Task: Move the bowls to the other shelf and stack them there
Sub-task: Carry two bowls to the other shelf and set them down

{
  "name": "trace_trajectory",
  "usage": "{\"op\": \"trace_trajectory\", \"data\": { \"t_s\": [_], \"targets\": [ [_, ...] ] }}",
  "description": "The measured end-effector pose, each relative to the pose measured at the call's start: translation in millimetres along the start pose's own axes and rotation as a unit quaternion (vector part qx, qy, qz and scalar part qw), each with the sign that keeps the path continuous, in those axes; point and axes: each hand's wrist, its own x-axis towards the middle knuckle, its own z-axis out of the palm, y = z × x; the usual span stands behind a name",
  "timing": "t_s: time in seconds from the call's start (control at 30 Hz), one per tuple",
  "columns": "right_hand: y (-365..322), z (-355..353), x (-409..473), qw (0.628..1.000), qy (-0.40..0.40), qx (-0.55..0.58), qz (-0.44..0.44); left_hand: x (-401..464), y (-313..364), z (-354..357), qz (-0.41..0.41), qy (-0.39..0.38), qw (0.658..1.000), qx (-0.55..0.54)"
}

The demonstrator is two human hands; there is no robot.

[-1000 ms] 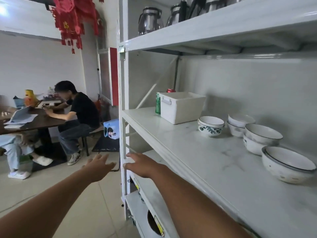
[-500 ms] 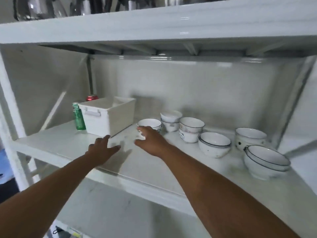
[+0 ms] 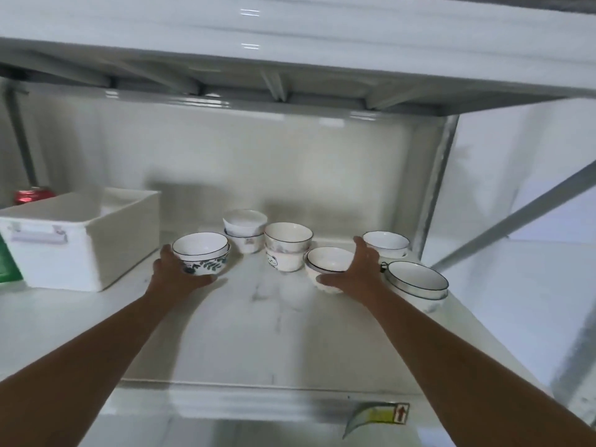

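Several white bowls stand in small stacks on the white shelf. My left hand cups the left side of the leaf-patterned bowl stack. My right hand wraps the right side of a dark-rimmed bowl. Behind them stand a tilted bowl pair and a two-bowl stack. Further right are another white bowl and a wide shallow bowl stack.
A white plastic bin stands at the left of the shelf, with a red can behind it and a green can at the frame's edge. The shelf above hangs low. A metal upright and diagonal brace bound the right side.
My view has moved closer and square to the shelf. Both hands have reached forward from the shelf front: the left now cups the leaf-patterned stack, the right the dark-rimmed bowl.
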Motion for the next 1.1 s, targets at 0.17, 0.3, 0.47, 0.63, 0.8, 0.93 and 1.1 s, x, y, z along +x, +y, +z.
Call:
{"op": "trace_trajectory", "data": {
  "t_s": [0.17,0.3,0.47,0.63,0.8,0.93,1.1],
  "targets": [
    [13,9,-1,0.992,-0.026,0.117,0.04,4,9,11,0.027,0.015,0.997,-0.069],
    [18,14,6,0.986,-0.028,0.16,0.024,9,11,17,0.054,0.03,0.995,-0.078],
    [24,15,14,0.982,-0.028,0.186,-0.006,20,6,24,0.078,0.057,0.994,-0.057],
    [30,15,18,0.979,-0.031,0.201,-0.016,30,-3,26,0.106,0.097,0.989,-0.028],
    [30,14,17,0.977,-0.034,0.209,-0.018,34,-6,30,0.103,0.108,0.989,-0.013],
    [32,13,14,0.974,-0.041,0.221,-0.009,33,-8,27,0.089,0.078,0.993,-0.007],
    [32,10,6,0.976,-0.042,0.215,-0.009,12,0,23,0.094,0.049,0.994,-0.038]
  ]
}}
